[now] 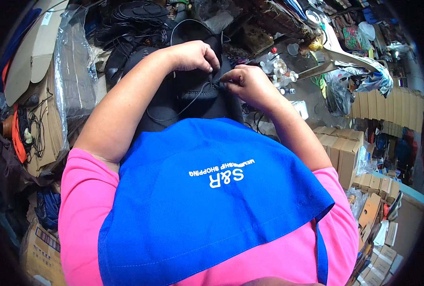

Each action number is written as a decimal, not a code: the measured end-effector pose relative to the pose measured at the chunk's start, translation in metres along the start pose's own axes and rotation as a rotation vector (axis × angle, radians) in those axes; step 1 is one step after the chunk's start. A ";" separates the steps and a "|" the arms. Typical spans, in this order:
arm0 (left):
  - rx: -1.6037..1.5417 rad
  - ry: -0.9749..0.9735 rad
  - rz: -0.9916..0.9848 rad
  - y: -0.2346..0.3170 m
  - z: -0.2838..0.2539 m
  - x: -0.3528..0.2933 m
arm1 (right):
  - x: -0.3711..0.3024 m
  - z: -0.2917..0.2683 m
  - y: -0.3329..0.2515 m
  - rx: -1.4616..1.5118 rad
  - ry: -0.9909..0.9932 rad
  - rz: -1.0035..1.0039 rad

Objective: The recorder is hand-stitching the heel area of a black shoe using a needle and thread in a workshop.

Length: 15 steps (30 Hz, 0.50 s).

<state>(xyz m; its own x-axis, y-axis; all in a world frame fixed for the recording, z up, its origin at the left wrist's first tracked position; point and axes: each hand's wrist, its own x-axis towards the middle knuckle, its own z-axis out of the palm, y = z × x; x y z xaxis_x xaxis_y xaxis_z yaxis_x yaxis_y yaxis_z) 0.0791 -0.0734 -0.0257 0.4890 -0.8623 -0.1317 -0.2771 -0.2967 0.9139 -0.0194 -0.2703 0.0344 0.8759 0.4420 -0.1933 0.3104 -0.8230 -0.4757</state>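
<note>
A black shoe (198, 95) lies on my dark-clad lap, between my knees, its rounded end with a stitched edge facing me. My left hand (196, 56) is above it, thumb and fingertips pinched on a dark thread at the shoe's top. Close by on the right, my right hand (250, 83) is closed, its index finger pointing at the same spot; what its fingertips hold is too small to make out. From there a loose dark thread (185, 108) trails down and left over the shoe and my lap. The shoe's far part is shaded and partly hidden behind my left hand.
Black cords (131, 21) are heaped beyond my left forearm. Cardboard and clear plastic (71, 62) stand at the left. Several small bottles (279, 69) sit right of my right hand. Stacked brown boxes (340, 148) are farther right. A blue apron (212, 157) covers my front.
</note>
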 end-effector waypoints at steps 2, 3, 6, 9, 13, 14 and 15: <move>-0.006 -0.040 -0.019 -0.003 -0.001 0.002 | -0.002 0.005 0.010 0.101 0.016 0.038; -0.007 -0.041 -0.019 -0.001 -0.001 0.001 | -0.003 0.008 0.016 0.207 0.028 0.056; -0.038 -0.045 -0.053 0.001 -0.002 -0.001 | -0.004 0.009 0.017 0.288 0.041 0.055; -0.014 -0.038 -0.039 -0.001 -0.002 -0.001 | 0.001 0.015 0.022 0.276 0.049 0.030; 0.079 -0.030 0.030 0.000 -0.003 -0.005 | 0.002 0.015 0.026 0.235 0.058 -0.004; 0.091 -0.044 0.044 -0.001 -0.003 -0.007 | 0.000 0.012 0.025 0.237 0.057 -0.005; 0.089 -0.043 0.042 -0.002 -0.003 -0.009 | -0.002 0.008 0.021 0.161 0.057 -0.021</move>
<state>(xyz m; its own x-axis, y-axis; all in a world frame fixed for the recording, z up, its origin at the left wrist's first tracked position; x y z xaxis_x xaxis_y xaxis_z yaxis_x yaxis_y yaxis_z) 0.0775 -0.0639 -0.0249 0.4397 -0.8911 -0.1126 -0.3699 -0.2939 0.8814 -0.0178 -0.2857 0.0179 0.8909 0.4336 -0.1351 0.2693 -0.7438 -0.6117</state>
